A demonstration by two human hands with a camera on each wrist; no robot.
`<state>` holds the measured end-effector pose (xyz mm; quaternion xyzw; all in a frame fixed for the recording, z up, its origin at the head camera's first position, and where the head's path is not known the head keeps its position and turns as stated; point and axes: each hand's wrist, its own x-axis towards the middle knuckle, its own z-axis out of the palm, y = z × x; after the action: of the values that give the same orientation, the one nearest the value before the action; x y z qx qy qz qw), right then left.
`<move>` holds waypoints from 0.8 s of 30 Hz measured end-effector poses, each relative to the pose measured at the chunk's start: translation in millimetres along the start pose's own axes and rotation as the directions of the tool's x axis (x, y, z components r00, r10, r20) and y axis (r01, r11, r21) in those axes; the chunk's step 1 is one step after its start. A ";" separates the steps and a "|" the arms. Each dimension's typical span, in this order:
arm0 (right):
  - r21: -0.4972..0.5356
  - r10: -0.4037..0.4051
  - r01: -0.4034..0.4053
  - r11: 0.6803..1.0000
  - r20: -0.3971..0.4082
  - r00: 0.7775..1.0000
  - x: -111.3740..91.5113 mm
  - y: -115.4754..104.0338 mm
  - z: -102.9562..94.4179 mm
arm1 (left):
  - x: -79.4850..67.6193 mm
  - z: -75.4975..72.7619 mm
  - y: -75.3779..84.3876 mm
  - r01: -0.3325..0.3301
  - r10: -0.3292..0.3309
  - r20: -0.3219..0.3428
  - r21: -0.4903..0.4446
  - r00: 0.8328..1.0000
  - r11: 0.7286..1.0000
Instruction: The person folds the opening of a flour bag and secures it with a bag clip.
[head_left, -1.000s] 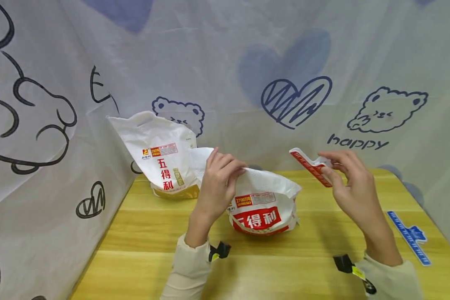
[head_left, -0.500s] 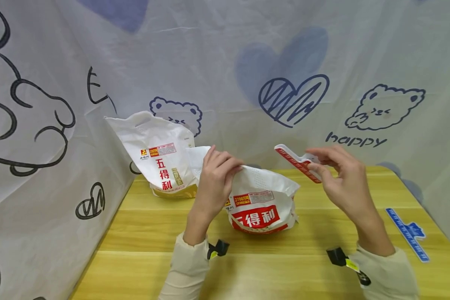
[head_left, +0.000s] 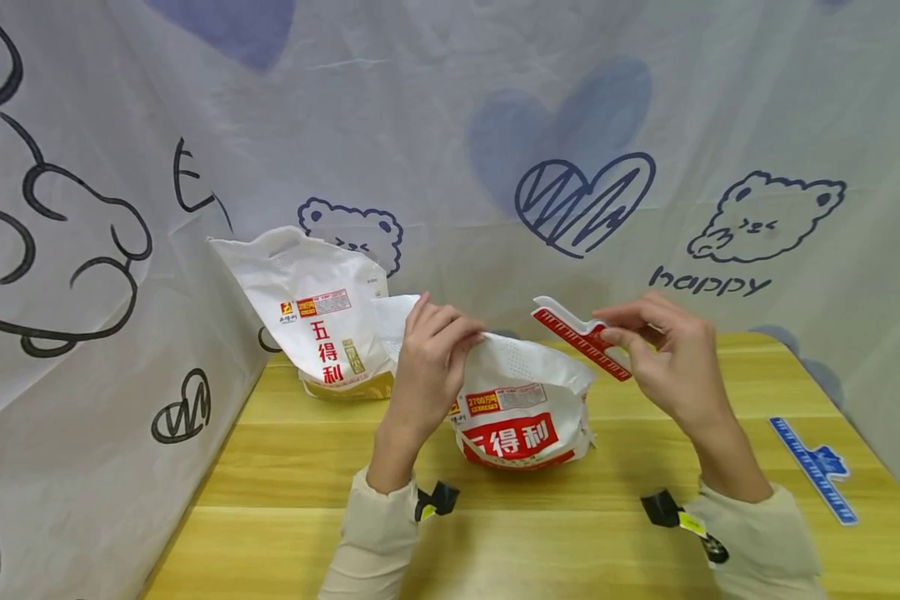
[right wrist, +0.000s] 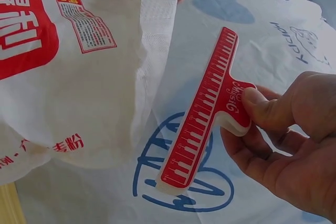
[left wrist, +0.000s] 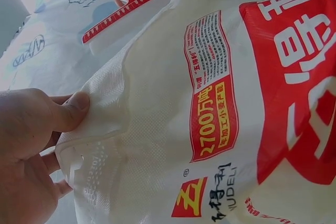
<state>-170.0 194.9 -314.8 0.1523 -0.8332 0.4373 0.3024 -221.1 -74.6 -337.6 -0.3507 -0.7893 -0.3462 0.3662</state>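
Observation:
My left hand (head_left: pixel 431 354) pinches the folded top edge of a white flour bag (head_left: pixel 513 433) with a red label, thumb on the near side in the left wrist view. The bag stands on the table with its top flattened and leaning left. My right hand (head_left: pixel 675 358) holds a red piano-key clip (right wrist: pixel 202 114) by its handle, thumb on the printed front and fingers behind. A white back bar shows behind the clip's red front. In the head view the clip is raised just beyond the bag's upper right corner; the left wrist view shows it alongside the top edge.
Behind on the left, a second white flour bag (head_left: pixel 330 317) with a gold base stands with its top flaring leftward. A blue piano-key clip (head_left: pixel 813 471) lies at the right of the wooden table (head_left: pixel 540 542). A printed cloth (head_left: pixel 450 125) hangs behind and at the left.
My right hand has carried the red clip leftward, close to the bag's upper right corner. My left hand keeps its pinch on the bag's top.

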 end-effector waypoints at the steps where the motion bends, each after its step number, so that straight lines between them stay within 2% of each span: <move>1: 0.006 -0.001 0.001 1.000 0.000 1.000 0.2 -0.1 0.7 | 0.0 -0.1 0.2 -0.001 0.001 -0.003 -0.002 1.000 1.000; 8: 0.033 -0.001 0.001 0.999 0.007 1.000 0.9 -0.1 3.1 | -0.4 0.2 -0.5 -0.008 0.008 -0.006 -0.013 1.000 1.000; 16: 0.042 -0.004 0.002 0.999 0.058 0.998 3.1 2.9 7.6 | 0.9 -0.6 -0.7 0.000 0.000 0.004 -0.026 1.000 1.000; 24: 0.090 -0.024 0.016 0.996 0.097 0.995 5.4 6.3 17.8 | 0.5 0.3 -2.4 -0.005 0.003 -0.036 -0.059 0.999 0.998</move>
<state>-184.1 183.9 -323.1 0.1951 -0.8251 0.4629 0.2586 -223.4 -75.5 -338.1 -0.3566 -0.7714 -0.3750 0.3703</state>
